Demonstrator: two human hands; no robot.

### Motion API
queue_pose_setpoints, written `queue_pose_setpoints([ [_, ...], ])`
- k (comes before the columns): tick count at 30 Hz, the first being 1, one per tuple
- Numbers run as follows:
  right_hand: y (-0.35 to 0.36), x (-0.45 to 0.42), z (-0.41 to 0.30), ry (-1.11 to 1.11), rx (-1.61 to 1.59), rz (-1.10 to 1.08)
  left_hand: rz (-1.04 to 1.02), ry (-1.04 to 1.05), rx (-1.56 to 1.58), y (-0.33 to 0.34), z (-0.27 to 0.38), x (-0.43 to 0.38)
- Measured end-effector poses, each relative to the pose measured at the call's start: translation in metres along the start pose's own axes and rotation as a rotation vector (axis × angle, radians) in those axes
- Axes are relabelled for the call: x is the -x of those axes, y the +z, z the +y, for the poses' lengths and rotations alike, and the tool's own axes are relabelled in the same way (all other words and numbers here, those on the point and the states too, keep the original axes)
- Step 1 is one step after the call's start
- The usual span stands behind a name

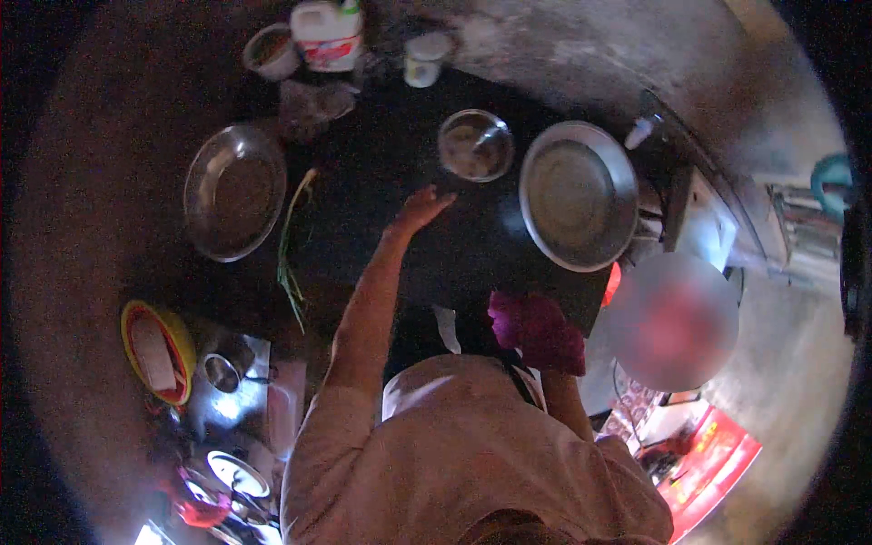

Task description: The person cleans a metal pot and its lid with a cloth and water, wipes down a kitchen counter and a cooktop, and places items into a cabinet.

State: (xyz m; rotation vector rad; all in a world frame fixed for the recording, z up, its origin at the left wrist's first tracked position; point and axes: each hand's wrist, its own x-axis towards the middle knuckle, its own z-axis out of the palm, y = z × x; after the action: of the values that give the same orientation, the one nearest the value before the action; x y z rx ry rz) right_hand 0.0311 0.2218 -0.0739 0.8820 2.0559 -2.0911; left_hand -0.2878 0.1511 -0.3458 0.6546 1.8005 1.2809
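Observation:
My left hand is stretched out over the dark tabletop, just below a small round bowl; its fingers are apart and hold nothing. A magenta cloth covers most of my right hand, which is close to my body at the table's near edge; the fingers are hidden by the cloth. Up and to the right of the cloth is a large metal basin. To the left of my left arm lies a green onion, with an oval shiny basin beyond it.
At the back stand a white jug, a tub and a lidded container. A plastic bag lies near the jug. On the left are a yellow-rimmed basin and a metal cup. A blurred round area covers part of the right side.

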Motion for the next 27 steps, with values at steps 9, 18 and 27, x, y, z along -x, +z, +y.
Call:
queue_pose_setpoints([
  [9,-0.109,0.111,0.051,0.003,-0.152,0.349,-0.009,-0.442,0.418,0.038,0.169,0.030],
  [18,-0.193,0.102,0.046,-0.292,-0.243,0.332,0.223,0.692,-1.328,0.123,0.232,0.062],
  [27,-0.244,-0.048,0.016,-0.550,-0.659,0.260,0.057,-0.009,-1.121,0.242,0.288,0.081],
])
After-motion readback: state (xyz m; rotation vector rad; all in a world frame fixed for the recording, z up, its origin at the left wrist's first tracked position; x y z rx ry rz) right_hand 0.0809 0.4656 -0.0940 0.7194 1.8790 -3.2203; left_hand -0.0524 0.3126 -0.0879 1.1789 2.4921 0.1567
